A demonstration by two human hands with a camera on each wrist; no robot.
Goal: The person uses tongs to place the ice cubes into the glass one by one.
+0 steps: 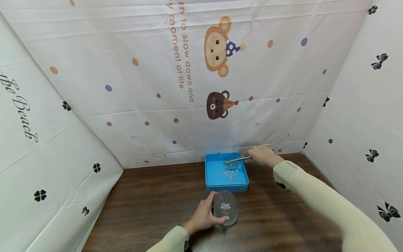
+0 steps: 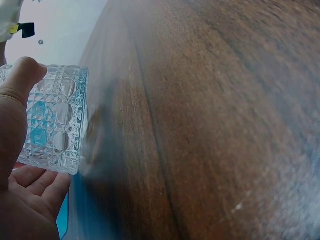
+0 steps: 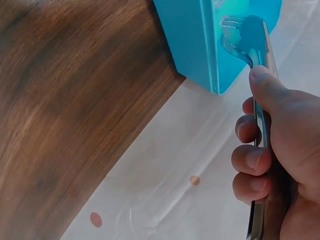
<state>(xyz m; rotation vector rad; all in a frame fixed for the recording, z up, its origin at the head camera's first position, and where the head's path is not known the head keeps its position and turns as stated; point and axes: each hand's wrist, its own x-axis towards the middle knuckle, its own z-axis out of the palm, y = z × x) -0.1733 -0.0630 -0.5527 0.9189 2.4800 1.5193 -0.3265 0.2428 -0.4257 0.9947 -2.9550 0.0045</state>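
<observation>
My left hand (image 1: 204, 214) grips a clear patterned drinking glass (image 1: 231, 213), thumb on the near side and fingers on the far side. Some clear pieces show inside it. In the left wrist view the glass (image 2: 62, 117) has a cut diamond-and-oval pattern. My right hand (image 1: 262, 156) holds metal tongs (image 1: 237, 159) over a blue tray (image 1: 214, 173). One tong arm ends in fork-like tines (image 3: 232, 37); the other looks flat. Several clear ice-like cubes (image 1: 231, 175) lie in the tray. Whether the tongs touch a cube cannot be told.
The blue tray stands at the back of a dark wooden table (image 1: 157, 199), close to a printed white cloth backdrop (image 1: 176, 105). White cloth walls (image 1: 53, 168) with black motifs rise on both sides. The glass is just in front of the tray.
</observation>
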